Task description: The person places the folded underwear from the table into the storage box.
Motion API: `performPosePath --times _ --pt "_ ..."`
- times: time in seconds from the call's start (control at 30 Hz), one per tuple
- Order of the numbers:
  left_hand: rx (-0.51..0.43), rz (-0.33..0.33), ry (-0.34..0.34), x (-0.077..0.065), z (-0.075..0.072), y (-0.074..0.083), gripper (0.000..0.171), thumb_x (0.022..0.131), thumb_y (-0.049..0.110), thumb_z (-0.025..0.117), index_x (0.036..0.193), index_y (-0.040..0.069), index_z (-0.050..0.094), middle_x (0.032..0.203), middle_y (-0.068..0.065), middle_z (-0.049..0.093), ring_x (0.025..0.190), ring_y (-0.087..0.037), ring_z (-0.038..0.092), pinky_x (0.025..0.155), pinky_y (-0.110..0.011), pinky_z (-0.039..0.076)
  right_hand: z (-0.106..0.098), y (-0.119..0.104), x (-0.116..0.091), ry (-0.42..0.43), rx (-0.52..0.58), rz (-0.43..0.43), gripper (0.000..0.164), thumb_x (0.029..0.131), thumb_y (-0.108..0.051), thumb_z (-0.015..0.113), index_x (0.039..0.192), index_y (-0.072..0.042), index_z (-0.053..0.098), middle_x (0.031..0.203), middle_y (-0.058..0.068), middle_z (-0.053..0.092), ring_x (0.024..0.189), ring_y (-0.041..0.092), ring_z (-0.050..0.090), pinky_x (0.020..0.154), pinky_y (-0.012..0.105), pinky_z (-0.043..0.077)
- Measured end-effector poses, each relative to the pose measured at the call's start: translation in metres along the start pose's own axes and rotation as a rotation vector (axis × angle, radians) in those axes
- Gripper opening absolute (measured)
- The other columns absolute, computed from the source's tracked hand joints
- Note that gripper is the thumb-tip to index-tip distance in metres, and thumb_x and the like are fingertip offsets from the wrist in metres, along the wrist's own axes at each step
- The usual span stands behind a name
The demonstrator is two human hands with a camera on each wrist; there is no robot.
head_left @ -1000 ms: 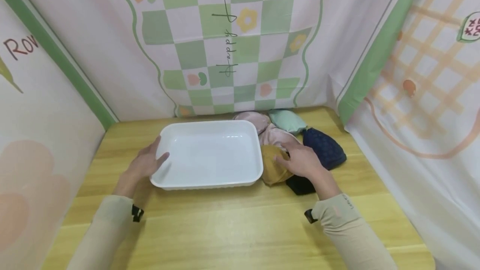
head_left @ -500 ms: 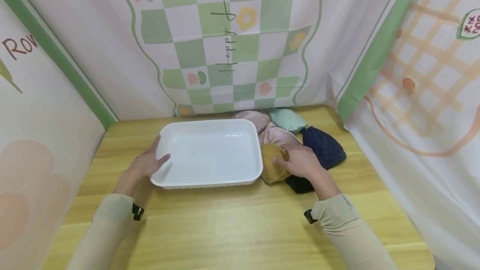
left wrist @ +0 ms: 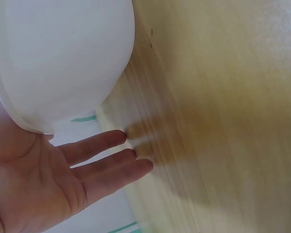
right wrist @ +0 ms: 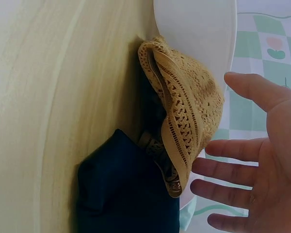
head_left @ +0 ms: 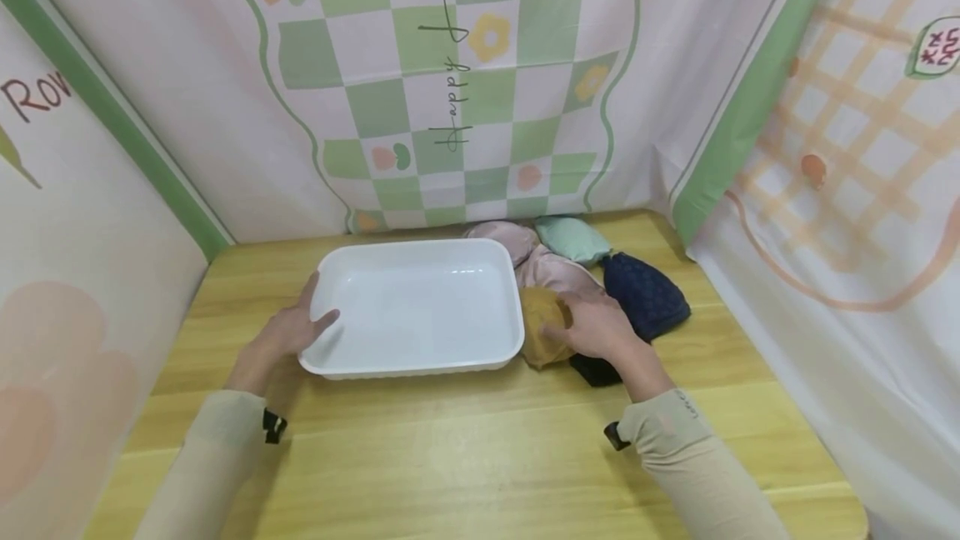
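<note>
At the left end of a white tray (head_left: 420, 311), a person's left hand (head_left: 288, 329) lies relaxed, thumb over the rim, other fingers stretched straight outside it. The right hand (head_left: 597, 327) is spread and grasps nothing, reaching over a mustard lace cloth (head_left: 542, 344); whether its fingertips touch is hard to tell. That cloth sits just beside the tray's right end. Around it lie pink cloth (head_left: 558, 273), black cloth (head_left: 595, 372), navy cloth (head_left: 647, 300) and mint cloth (head_left: 573, 238), all on a wooden table (head_left: 450, 457).
</note>
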State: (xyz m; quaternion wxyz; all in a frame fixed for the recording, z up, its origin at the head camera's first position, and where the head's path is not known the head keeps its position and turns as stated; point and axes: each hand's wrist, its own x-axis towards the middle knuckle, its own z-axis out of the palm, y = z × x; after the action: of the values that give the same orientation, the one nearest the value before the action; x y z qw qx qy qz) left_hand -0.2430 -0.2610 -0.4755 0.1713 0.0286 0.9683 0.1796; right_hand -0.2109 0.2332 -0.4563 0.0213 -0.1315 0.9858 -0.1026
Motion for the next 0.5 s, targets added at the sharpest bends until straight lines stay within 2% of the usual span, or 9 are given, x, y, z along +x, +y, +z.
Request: performPosePath --times 0.13,0.33,0.5 --pt "-0.006 0.006 0.003 0.0 0.0 0.0 0.098 0.1 0.067 0.033 0.156 0.01 -0.025 0.12 -0.04 0.06 0.078 -0.031 0.064 0.083 -0.052 0.053 0.003 0.0 0.002 -0.021 -0.003 0.027 0.08 0.086 -0.063 0.064 0.142 -0.007 0.053 0.14 0.021 0.059 0.128 0.047 0.053 0.107 0.065 0.038" --pt "-0.014 0.01 0.005 0.0 0.0 0.0 0.098 0.1 0.066 0.033 0.156 0.01 -0.025 0.122 -0.041 0.059 0.079 -0.031 0.064 0.086 -0.054 0.052 0.01 -0.001 0.002 -0.001 -0.027 0.028 0.089 0.081 -0.066 0.067 0.145 -0.006 0.05 0.144 0.026 0.054 0.128 0.048 0.052 0.104 0.065 0.042" --pt "-0.013 0.015 0.012 -0.001 0.0 0.0 0.098 0.1 0.066 0.033 0.156 0.009 -0.023 0.127 -0.043 0.055 0.082 -0.034 0.065 0.089 -0.056 0.051 0.017 -0.004 0.003 -0.01 -0.041 0.077 0.1 0.075 -0.071 0.069 0.147 -0.004 0.048 0.148 0.027 0.048 0.136 0.046 0.044 0.111 0.066 0.034"
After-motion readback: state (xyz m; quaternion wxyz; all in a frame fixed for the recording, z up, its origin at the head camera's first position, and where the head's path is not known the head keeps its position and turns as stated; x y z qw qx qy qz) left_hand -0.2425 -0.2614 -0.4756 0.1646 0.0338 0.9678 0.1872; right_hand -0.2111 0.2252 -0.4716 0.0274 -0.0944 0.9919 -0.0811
